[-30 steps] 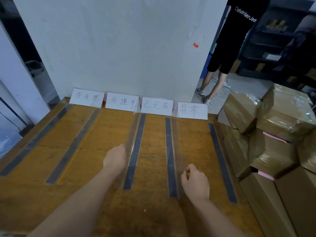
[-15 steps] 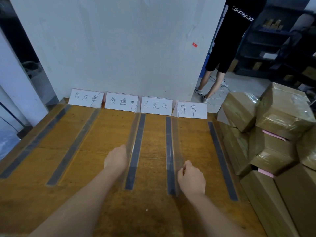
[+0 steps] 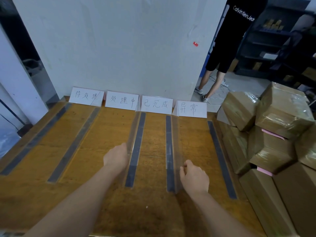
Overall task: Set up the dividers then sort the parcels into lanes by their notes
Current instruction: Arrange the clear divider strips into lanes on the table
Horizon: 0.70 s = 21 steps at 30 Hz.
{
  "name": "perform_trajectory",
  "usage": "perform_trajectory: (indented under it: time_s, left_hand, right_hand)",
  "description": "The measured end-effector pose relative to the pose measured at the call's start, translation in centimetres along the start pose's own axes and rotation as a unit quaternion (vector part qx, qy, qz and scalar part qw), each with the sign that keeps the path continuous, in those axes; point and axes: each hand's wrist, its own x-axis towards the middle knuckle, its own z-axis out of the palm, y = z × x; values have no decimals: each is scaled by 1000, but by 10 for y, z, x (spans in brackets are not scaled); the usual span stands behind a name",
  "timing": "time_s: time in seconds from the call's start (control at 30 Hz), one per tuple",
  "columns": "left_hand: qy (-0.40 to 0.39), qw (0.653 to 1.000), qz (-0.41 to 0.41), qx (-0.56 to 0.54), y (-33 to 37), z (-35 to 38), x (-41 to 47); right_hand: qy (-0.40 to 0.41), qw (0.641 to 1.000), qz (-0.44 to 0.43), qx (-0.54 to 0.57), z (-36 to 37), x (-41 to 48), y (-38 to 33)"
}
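Note:
Two clear plastic dividers stand on edge on the wooden table [image 3: 102,134]. My left hand [image 3: 116,157] holds the left divider [image 3: 134,130] beside a dark tape strip [image 3: 136,147]. My right hand [image 3: 194,177] pinches the near end of the right divider [image 3: 176,142] next to another strip [image 3: 169,151]. Four white label cards [image 3: 156,104] with handwritten characters stand along the table's far edge. Brown parcels [image 3: 280,113] with pink notes [image 3: 271,134] are stacked at the right.
Three more dark strips lie on the table: two at the left [image 3: 75,144], one at the right [image 3: 220,156]. A white wall panel [image 3: 111,45] rises behind the cards. A person in black [image 3: 236,35] stands at the back right near dark shelving.
Both hands stay on the dividers; the right hand has shifted slightly along the right divider's near end. The view moved a little.

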Motion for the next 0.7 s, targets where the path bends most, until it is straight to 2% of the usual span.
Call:
perform_trajectory:
  time_s: [0.4,0.7]
  left_hand:
    - [10,999,26,24,-3,-5,-5]
    - [100,987,108,66,19,-12,-12]
  right_hand:
    - [-3,1000,-8,20,-8,-1,-1]
    - [-2,998,-13,54,-14,-2,3]
